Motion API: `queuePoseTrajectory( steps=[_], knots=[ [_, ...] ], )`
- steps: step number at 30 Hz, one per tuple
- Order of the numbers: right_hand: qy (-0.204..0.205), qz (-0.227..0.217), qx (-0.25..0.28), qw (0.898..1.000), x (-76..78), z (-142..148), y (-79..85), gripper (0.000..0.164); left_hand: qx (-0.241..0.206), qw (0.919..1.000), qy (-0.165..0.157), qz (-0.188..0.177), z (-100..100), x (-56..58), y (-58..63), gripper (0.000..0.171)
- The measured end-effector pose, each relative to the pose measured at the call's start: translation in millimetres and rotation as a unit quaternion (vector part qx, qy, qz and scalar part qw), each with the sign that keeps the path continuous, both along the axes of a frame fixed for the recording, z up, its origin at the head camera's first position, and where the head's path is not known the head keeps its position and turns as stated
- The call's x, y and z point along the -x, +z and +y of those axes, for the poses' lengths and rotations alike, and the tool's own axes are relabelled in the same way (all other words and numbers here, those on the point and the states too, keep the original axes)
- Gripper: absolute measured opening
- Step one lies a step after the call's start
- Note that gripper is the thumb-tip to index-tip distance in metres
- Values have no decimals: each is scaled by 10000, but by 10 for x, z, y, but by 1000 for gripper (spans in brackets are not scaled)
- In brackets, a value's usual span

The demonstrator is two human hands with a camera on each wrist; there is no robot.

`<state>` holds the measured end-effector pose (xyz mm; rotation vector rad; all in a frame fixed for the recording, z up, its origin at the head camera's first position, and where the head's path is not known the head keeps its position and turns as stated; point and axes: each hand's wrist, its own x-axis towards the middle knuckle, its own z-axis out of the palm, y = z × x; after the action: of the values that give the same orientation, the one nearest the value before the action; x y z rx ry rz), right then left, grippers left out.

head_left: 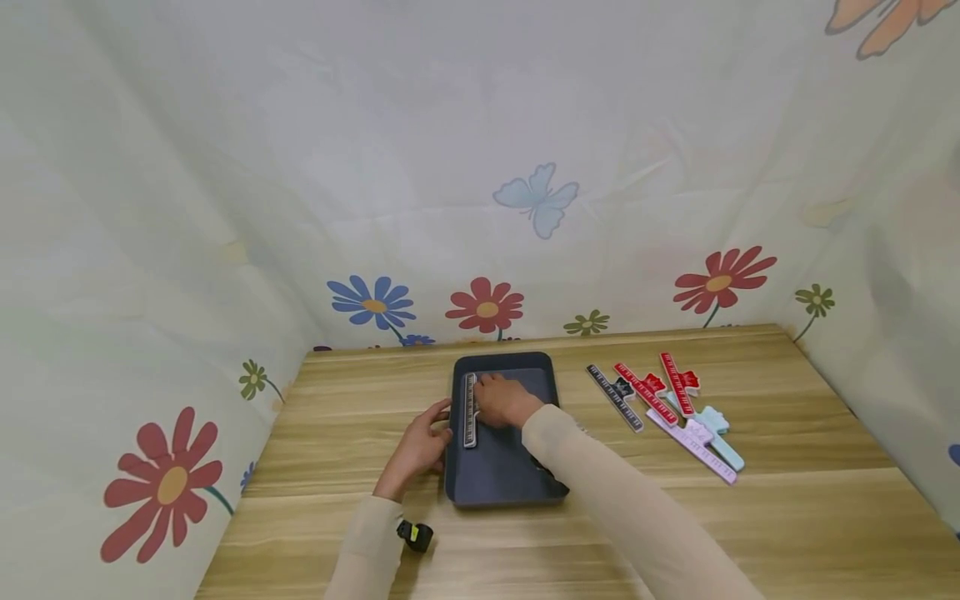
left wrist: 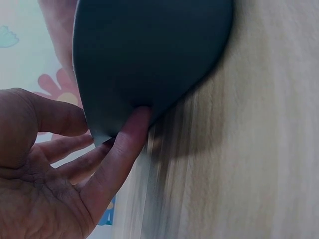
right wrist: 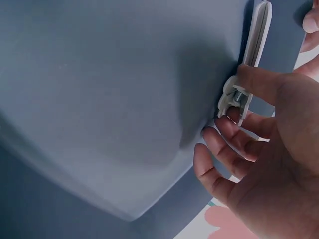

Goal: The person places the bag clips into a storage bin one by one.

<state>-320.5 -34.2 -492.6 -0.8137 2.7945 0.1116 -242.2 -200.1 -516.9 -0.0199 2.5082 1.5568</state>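
Piano-print clip (head_left: 470, 410), right-hand grip (head_left: 508, 403) pinching it, clasp (right wrist: 228, 93) mostly hidden in head view, left-hand grip (head_left: 417, 447) pinching tray (head_left: 502, 473)

Piano-key clip (head_left: 470, 425): slim, straight, black-and-white | inside tray (head_left: 480, 479), 10 o'clock of centre, lengthwise 12-to-6 | tray: dark blue-grey, rectangular, round-cornered, long axis 12-to-6

I can see that the head view looks forward and down from high up at the tray (head_left: 502, 483) and table (head_left: 810, 517), while the wrist views look from close up, one at the left hand (left wrist: 47, 186), one at the right hand (right wrist: 279, 154), and both share the tray.
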Motion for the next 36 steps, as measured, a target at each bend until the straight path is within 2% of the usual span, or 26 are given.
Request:
queuePoseTrajectory(
  steps=[9, 23, 36],
  knots=[
    [37, -92, 417, 9991, -59, 21, 77, 74, -161, 9998, 48, -71, -6, -3, -8, 57],
    [373, 309, 471, 9977, -240, 145, 330, 71, -132, 9999, 13, -50, -22, 10, -9, 56],
    [646, 586, 724, 9936, -522, 410, 511, 70, -125, 9999, 45, -41, -3, -6, -19, 57]
  ],
)
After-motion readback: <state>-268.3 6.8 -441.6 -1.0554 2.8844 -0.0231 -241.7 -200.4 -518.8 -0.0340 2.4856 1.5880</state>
